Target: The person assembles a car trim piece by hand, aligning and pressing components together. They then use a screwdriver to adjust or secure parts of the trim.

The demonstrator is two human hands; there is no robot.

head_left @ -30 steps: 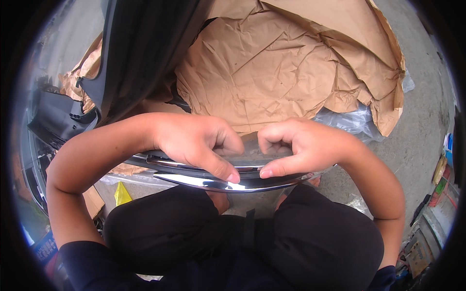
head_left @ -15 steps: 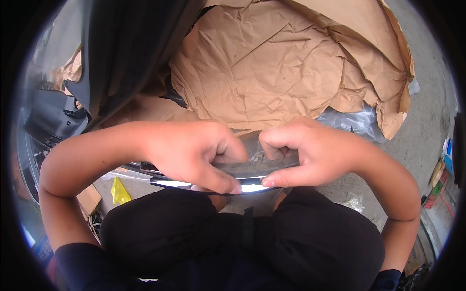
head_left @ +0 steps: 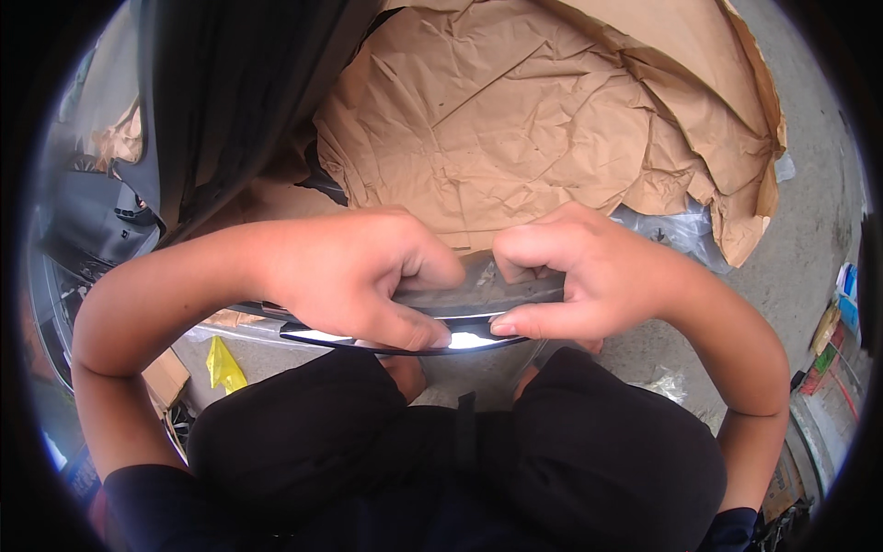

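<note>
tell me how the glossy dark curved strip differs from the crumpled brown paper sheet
The glossy dark curved strip is narrow; the crumpled brown paper sheet is broad. The strip looks smooth and shiny, the paper matte and creased. The left hand and right hand have their thumbs on the strip, while the paper lies beyond them. Both have curved edges.

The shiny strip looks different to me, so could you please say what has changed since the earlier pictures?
The shiny strip has tilted and sits slightly higher in the view; less of its face shows, and its right end reaches less far. Nothing was let go: left hand and right hand keep their thumbs at it. The brown paper stays spread out beyond.
</note>
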